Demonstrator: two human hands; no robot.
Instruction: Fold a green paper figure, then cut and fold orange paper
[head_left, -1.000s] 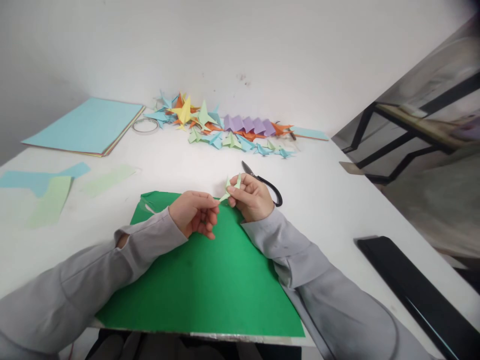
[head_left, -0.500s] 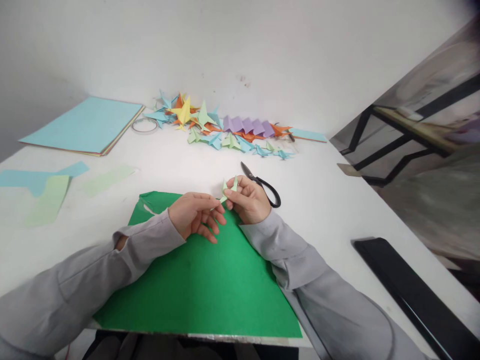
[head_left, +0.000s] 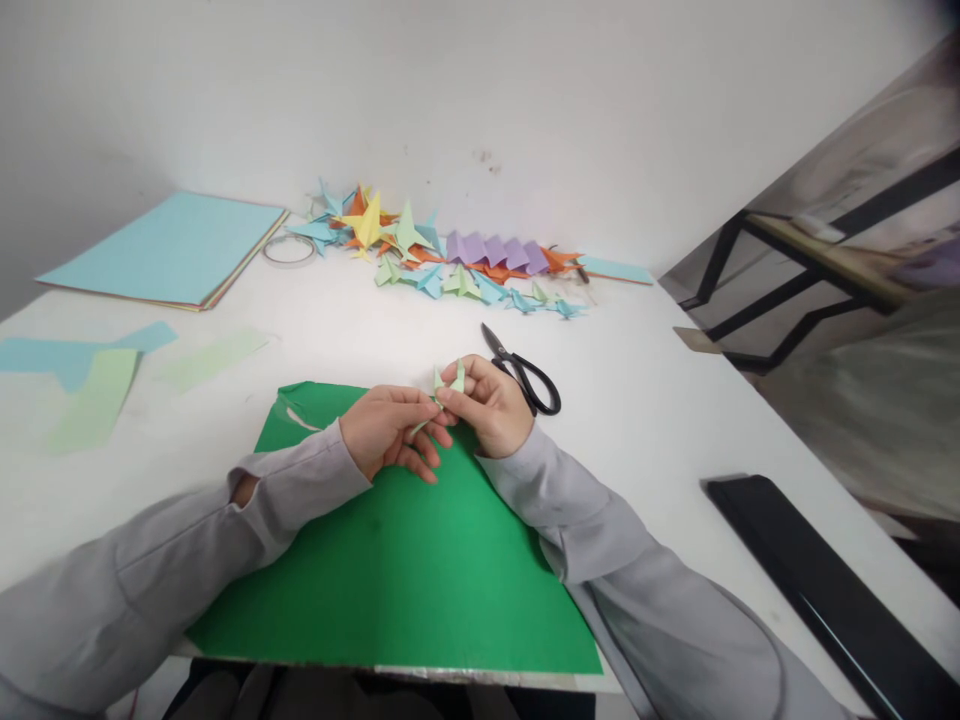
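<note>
The pale green origami piece [head_left: 448, 382] has been brought lower, pinched by left hand [head_left: 390, 432] and right hand [head_left: 489, 406]; thin points could get torn if tugged.

Scissors [head_left: 525, 375] lie just behind the right hand [head_left: 487, 405] and bar a sweep to that side. Past them the bench [head_left: 660, 400] is bare up to the row of folded paper figures [head_left: 442, 262] along the wall. On the left, flat paper scraps [head_left: 97, 385] lie near, with a paper stack [head_left: 169, 250] and a tape roll [head_left: 289, 250] farther back. A black board [head_left: 825, 580] lies along the right front edge. The green sheet [head_left: 405, 570] lies flat and open.
</note>
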